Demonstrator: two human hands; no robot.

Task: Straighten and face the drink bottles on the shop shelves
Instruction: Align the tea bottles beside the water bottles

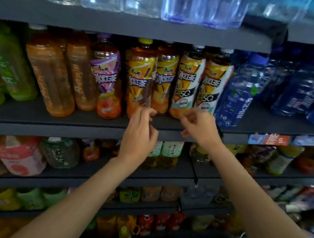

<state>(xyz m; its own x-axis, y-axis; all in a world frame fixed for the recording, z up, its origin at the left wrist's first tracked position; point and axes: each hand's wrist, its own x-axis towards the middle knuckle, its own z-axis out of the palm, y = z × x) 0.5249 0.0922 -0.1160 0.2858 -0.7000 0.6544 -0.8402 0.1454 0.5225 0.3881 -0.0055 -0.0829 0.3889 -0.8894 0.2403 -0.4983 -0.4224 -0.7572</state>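
A dark grey shelf [171,126] with a flat matte deck is seen across the middle, carrying upright plastic bottles, long axes vertical. At 12 o'clock of the hands, 2 glossy yellow-labelled tea bottles [139,78] are faced forward; at 1 o'clock, 2 white-and-yellow labelled bottles [188,84] are faced forward too. At 3 o'clock a blue water bottle [238,93] is leaned. The left hand [138,134] is raised, fingers curled at the yellow bottle's base; a grip cannot be told. The right hand [201,126] is held with fingers bent by the white bottle's base; contact cannot be told.
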